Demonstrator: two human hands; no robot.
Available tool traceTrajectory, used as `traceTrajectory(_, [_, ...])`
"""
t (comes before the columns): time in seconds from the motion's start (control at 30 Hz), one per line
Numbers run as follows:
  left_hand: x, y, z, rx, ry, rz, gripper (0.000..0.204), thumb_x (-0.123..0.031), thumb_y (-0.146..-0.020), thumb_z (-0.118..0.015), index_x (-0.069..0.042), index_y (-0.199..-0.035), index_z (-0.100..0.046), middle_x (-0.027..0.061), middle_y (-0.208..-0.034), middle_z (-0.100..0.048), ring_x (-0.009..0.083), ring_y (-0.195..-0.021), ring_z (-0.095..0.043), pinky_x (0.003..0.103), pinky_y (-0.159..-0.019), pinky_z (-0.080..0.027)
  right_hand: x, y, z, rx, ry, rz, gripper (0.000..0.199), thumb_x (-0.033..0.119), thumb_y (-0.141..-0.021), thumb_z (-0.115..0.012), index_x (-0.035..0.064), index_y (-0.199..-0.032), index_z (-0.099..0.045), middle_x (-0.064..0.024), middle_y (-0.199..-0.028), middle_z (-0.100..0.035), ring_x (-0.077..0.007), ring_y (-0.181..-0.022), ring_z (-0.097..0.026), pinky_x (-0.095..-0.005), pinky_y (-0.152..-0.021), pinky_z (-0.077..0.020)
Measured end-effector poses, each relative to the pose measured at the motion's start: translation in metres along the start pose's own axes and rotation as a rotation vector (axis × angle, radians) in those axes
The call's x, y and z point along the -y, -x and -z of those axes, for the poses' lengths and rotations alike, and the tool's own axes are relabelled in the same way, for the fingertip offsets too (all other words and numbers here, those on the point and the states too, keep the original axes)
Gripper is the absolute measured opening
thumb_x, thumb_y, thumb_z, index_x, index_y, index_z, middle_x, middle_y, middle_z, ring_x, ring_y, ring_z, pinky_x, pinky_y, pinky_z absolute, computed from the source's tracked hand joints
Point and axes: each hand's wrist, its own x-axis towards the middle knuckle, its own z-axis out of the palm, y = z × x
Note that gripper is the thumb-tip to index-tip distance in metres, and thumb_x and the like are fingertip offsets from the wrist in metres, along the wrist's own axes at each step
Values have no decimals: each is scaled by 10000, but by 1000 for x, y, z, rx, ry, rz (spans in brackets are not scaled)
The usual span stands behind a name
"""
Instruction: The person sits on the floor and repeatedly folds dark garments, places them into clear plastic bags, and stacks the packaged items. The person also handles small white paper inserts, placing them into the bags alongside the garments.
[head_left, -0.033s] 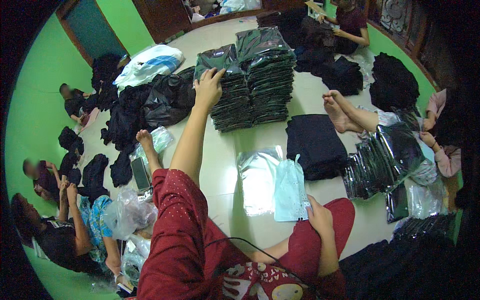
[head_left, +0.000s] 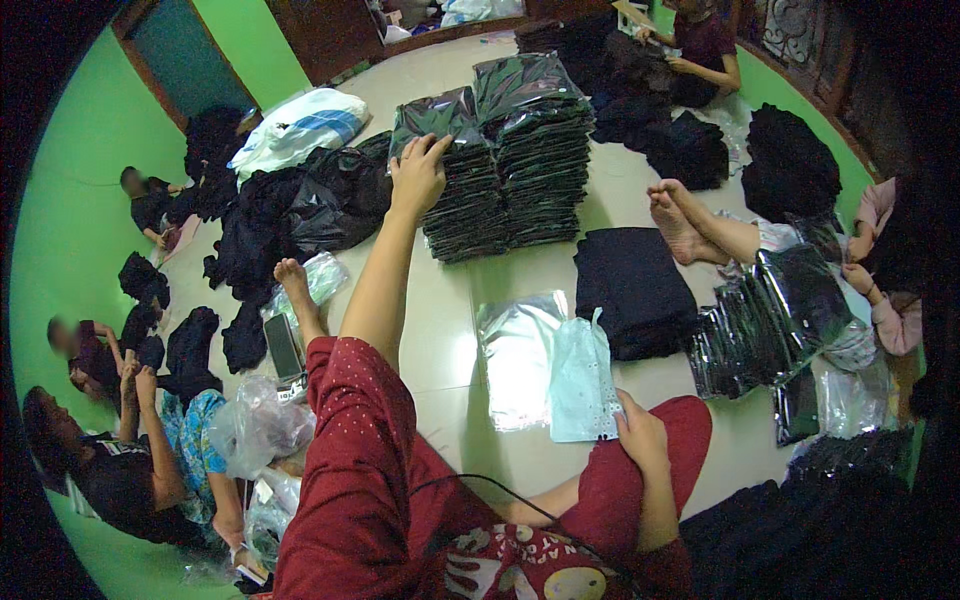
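My left arm stretches forward, and my left hand (head_left: 420, 177) lies with fingers spread on top of the left stack of dark garments in clear plastic packets (head_left: 460, 195). A taller stack of the same packets (head_left: 535, 150) stands against it on the right. At my right knee, my right hand (head_left: 641, 432) is closed at the lower right edge of a flat light blue piece (head_left: 580, 385) with small holes along its side; its kind is unclear. Some of the fingers are hidden. Under that piece lie shiny clear plastic sleeves (head_left: 515, 345) on the tile floor.
A folded black cloth pile (head_left: 635, 290) lies right of the sleeves. Further right are leaning packets (head_left: 735, 345) beside a seated person. Black cloth heaps (head_left: 250, 225), a white sack (head_left: 305, 130) and a phone (head_left: 283, 340) lie leftward. Other people sit around the room. A thin cable (head_left: 500, 480) crosses my lap.
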Motion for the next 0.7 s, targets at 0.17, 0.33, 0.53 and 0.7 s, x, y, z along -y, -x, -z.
traceTrajectory(0.17, [-2,-12,1,40,-74,29,373,-202,-855,-465,-252,-1224,-485,83,-1264,-465,288,-1218,-387,624,-942,-265,3,-1,2,14,16,-36,414,169,-829,-504,121,-1232,-426,-191,-910,-616,-360,-764,-601,-459,-652,-469])
traceTrajectory(0.33, [-13,-19,-2,60,-136,109,360,-262,-868,-448,-250,-1226,-484,97,-1277,-453,284,-1221,-386,633,-945,-256,3,1,4,40,20,-47,410,165,-830,-503,116,-1229,-423,-187,-912,-617,-358,-757,-602,-457,-647,-471])
traceTrajectory(0.53, [-25,-35,0,100,-130,235,395,-299,-836,-469,-205,-1220,-485,115,-1263,-465,296,-1199,-407,647,-931,-259,1,1,1,-20,-10,18,411,144,-821,-513,104,-1220,-427,-176,-924,-615,-348,-740,-605,-442,-632,-477])
traceTrajectory(0.7, [-57,-58,-1,24,-55,33,471,-333,-831,-497,-192,-1273,-413,136,-1192,-520,300,-1150,-458,668,-924,-242,1,1,2,2,-28,1,408,138,-819,-507,107,-1219,-429,-177,-935,-611,-347,-743,-604,-443,-633,-477])
